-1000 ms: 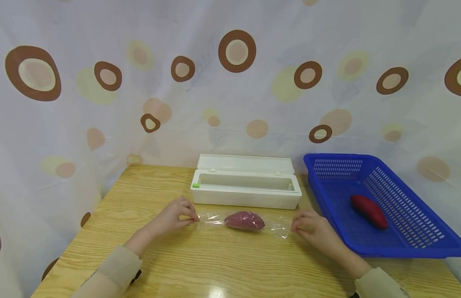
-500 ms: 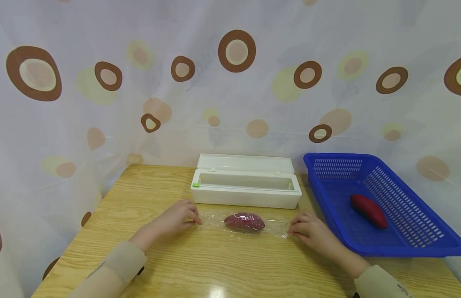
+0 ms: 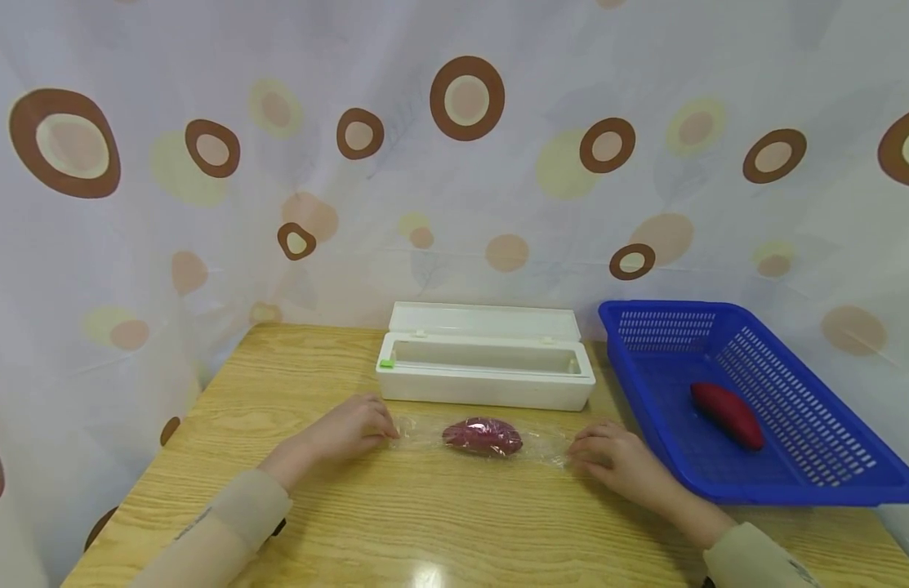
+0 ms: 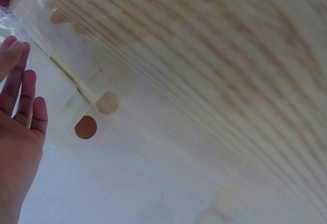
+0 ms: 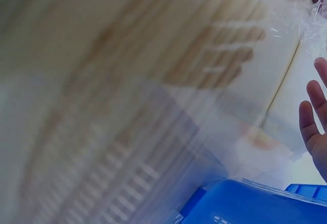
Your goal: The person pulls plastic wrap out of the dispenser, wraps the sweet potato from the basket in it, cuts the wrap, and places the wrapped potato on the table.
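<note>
A purple sweet potato (image 3: 483,437) lies on the wooden table inside clear plastic wrap (image 3: 417,430), which spreads flat and crinkled to both sides. My left hand (image 3: 351,429) pinches the wrap's left end between thumb and fingertips. In the left wrist view that hand (image 4: 20,116) shows its thumb against the index fingertip, beside the shiny film. At the opposite end, my right hand (image 3: 623,465) holds the wrap's right edge with bent fingers. The right wrist view shows several fingers of this hand (image 5: 316,111) next to the film; its thumb is out of sight there.
Behind the wrap stands a white wrap dispenser box (image 3: 487,390), its lid (image 3: 483,320) raised and a green slider (image 3: 386,364) at the left. A blue plastic basket (image 3: 807,494) on the right contains a red sweet potato (image 3: 728,415). A patterned curtain (image 3: 454,204) hangs behind.
Both hands have moved slightly inward toward the sweet potato, and the ends of the wrap have come down closer to the table. The sweet potato, box and basket stay in place.
</note>
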{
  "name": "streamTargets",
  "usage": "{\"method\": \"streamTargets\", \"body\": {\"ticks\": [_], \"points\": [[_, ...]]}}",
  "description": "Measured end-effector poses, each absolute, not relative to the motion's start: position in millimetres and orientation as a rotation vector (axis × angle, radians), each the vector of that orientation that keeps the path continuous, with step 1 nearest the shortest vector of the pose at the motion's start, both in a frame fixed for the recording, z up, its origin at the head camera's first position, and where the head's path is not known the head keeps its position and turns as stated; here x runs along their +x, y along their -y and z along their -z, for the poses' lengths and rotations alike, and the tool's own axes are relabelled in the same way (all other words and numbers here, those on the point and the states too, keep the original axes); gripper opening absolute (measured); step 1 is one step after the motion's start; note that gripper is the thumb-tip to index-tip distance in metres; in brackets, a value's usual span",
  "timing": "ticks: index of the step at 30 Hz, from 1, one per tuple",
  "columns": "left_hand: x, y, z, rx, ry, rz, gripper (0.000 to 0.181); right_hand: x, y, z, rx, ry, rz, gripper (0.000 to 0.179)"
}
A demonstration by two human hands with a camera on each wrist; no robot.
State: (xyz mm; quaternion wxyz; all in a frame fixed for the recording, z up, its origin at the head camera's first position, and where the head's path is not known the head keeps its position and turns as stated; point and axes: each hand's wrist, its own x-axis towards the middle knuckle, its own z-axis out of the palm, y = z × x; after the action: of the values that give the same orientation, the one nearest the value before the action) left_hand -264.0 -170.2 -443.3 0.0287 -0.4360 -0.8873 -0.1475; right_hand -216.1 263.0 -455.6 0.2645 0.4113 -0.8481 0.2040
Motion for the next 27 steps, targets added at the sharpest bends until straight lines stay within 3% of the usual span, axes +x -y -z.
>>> {"method": "streamTargets", "body": {"ticks": [7,11,16,27], "points": [[-260,170,434,-1.163,2.776,0.597,0.014,-206,-255,443,0.891,2.378,-0.628,0.029],[-258,155,429,-1.119,2.735,0.660,0.023,-205,-242,436,0.830,2.411,-0.646,0.031],[-255,129,423,-1.154,2.649,0.777,0.034,-207,-223,429,0.829,2.429,-0.689,0.033],[-258,83,430,-1.210,2.726,1.043,0.038,-222,-196,428,0.885,2.663,-0.919,0.036]]}}
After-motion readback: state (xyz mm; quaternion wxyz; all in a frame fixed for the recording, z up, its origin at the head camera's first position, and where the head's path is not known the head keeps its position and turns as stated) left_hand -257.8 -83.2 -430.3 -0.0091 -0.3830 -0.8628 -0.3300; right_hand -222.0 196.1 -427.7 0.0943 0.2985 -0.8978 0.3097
